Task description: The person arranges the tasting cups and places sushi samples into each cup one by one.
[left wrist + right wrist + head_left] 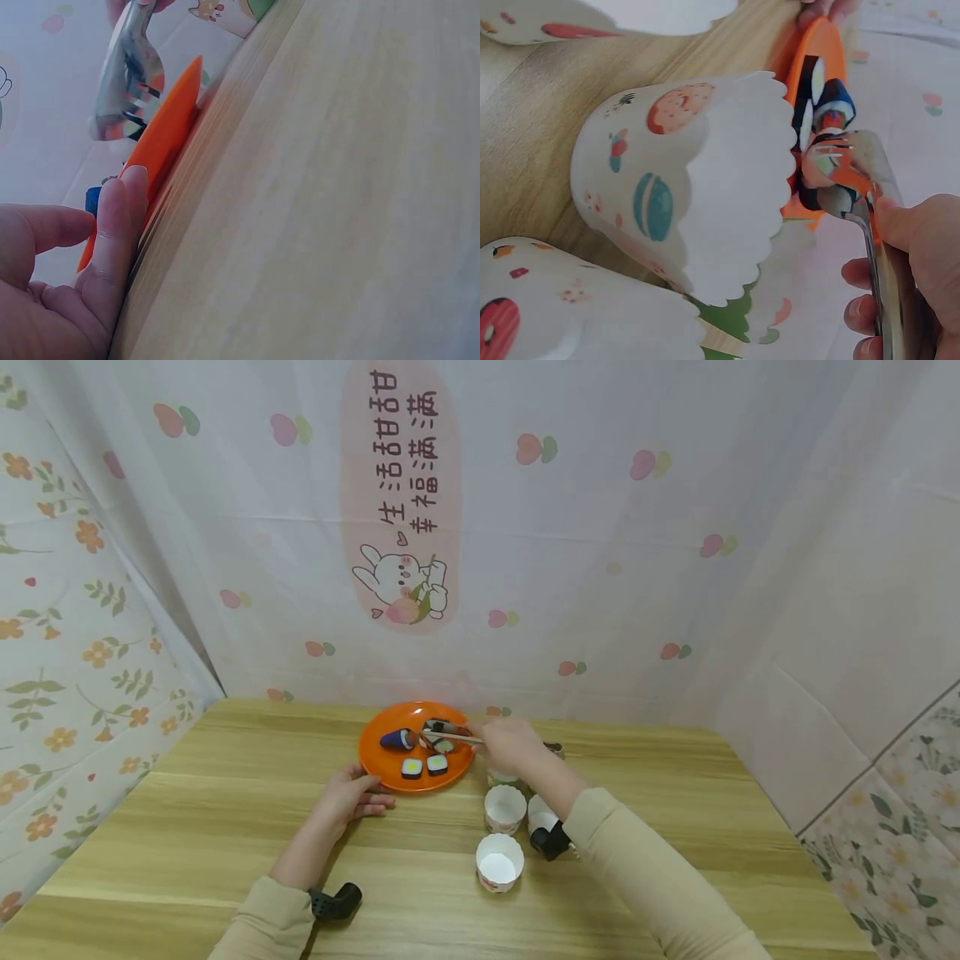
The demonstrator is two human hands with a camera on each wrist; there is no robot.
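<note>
An orange plate (384, 776) holds a blue cone-shaped piece (396, 740), two small white-topped rolls (412, 768) and other toy sushi pieces at its right side. My left hand (347, 799) is at the plate's near left rim, thumb and fingers on either side of the edge in the left wrist view. Metal tongs (877, 277) with a forked end are gripped in my right hand (514, 747), their tips over the pieces at the plate's right. In the right wrist view, an orange and white piece (826, 163) lies at the tips; whether it is clamped I cannot tell.
Several white patterned paper cups stand right of and in front of the plate, one nearest me (499, 862) and one behind it (505, 810). Others are partly hidden under my right forearm. A printed curtain (600, 568) hangs behind the wooden table (225, 810).
</note>
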